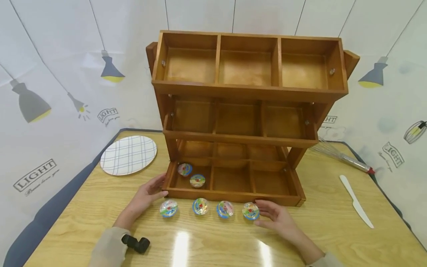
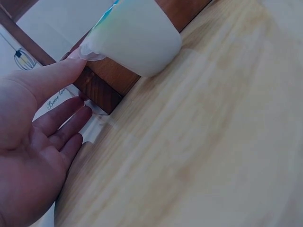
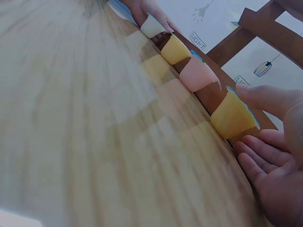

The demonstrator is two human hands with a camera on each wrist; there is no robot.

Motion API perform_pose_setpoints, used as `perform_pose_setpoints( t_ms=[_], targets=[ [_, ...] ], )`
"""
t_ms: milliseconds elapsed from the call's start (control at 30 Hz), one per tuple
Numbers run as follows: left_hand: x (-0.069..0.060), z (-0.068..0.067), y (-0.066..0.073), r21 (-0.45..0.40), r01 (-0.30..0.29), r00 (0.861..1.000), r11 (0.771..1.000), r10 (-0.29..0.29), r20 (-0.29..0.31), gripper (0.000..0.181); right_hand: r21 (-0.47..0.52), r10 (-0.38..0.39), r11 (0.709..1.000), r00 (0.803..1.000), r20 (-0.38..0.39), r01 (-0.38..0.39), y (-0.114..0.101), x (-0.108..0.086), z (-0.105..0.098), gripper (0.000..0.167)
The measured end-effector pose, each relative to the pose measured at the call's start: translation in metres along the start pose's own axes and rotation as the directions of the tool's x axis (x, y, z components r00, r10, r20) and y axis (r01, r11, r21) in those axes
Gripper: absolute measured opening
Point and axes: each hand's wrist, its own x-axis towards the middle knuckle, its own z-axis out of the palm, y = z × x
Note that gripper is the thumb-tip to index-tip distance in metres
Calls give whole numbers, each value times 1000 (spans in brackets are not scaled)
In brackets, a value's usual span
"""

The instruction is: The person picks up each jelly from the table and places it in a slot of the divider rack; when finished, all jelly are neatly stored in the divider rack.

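Note:
A row of several small jelly cups with printed foil lids stands on the table before the wooden shelf's bottom tray [image 1: 233, 195]. Leftmost is a white cup [image 1: 168, 208], then a yellow cup [image 1: 200, 206], a pink cup [image 1: 225, 209] and another yellow cup [image 1: 250, 211]. My left hand [image 1: 148, 194] is at the tray's front left corner, thumb in front, fingers loosely spread and holding nothing. At the rightmost yellow cup, my right hand [image 1: 278, 218] has its thumb and relaxed fingers apart, close beside the rim; whether they touch is unclear.
Two more jelly cups, one pink-lidded [image 1: 185, 169] and one yellow-lidded [image 1: 197, 180], sit in the bottom tray's left compartment. A checked plate [image 1: 128, 155] lies at the left. To the right are a whisk [image 1: 343, 157] and a white plastic knife [image 1: 357, 202].

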Motion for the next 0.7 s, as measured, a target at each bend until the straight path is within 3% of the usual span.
perform_pose_setpoints(
  t_ms=[233, 467, 600, 700],
  targets=[
    [0, -1, 1, -7, 21, 1000, 1000, -21, 12, 63, -32, -4, 999, 1000, 16, 5, -1, 5, 5, 51],
    [1, 1, 0, -19, 17, 1000, 1000, -17, 11, 63, -68, 42, 997, 997, 60, -38, -8, 11, 8, 51],
    [1, 1, 1, -22, 3, 1000, 1000, -2, 16, 64, -75, 11, 997, 995, 102, -3, -24, 19, 8, 50],
    [0, -1, 3, -11, -7, 1000, 1000, 7, 12, 63, -85, -34, 995, 994, 102, 43, -41, 35, 5, 49]
  ],
)
